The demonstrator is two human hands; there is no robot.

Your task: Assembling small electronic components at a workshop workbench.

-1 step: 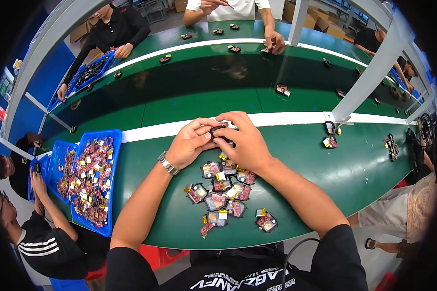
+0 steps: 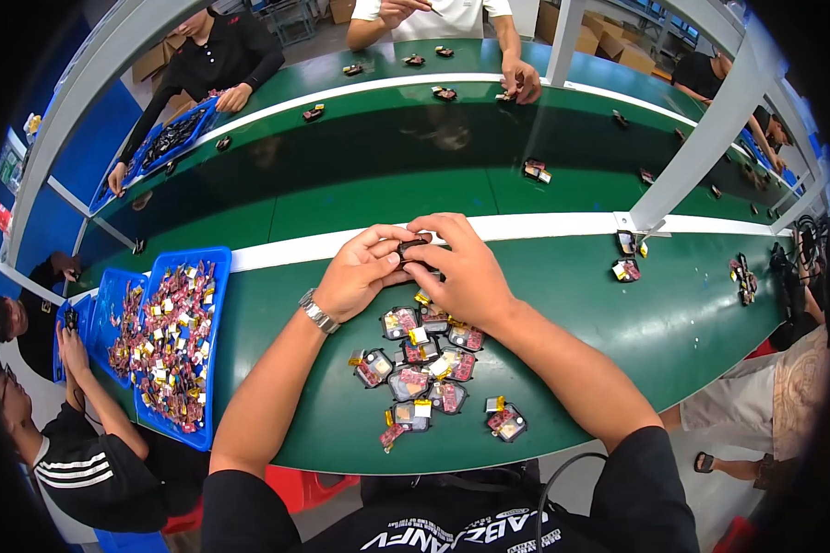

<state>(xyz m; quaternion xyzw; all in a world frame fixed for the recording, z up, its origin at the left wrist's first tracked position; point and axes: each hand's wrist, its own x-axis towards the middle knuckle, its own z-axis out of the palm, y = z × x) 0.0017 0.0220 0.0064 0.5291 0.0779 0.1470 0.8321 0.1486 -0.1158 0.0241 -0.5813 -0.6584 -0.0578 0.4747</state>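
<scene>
head view, the part: small dark part (image 2: 413, 249), pinched between both hands at roughly 12 o'clock from the pile below. Its long axis looks to run left-right, about 9 to 3 o'clock, but most of it is covered by fingers, so which end points where I honestly can't tell.

head view, left hand: left hand (image 2: 358, 273) curled in, thumb and fingertips closed on the left end of the part. There's a metal wristwatch (image 2: 318, 311) on that wrist.

head view, right hand: right hand (image 2: 461, 267) arched over from the 3 o'clock side, fingertips nipping the right end of the part. The two hands are touching at the fingertips, and the part sits right between them, up off the green worktop (image 2: 682, 323).

head view, containers: blue tray (image 2: 219, 276) at 9 o'clock of the hands, heaped with small red and yellow pieces. A second blue tray (image 2: 104, 293) sits just beside it further left, also loaded.

head view, loose stuff: pile of little framed modules (image 2: 424, 364) lying flat on the worktop at 6 o'clock, right under the hands, red and yellow bits on them.

head view, others: another person's hands (image 2: 67, 336) sit at the far left tray.
</scene>
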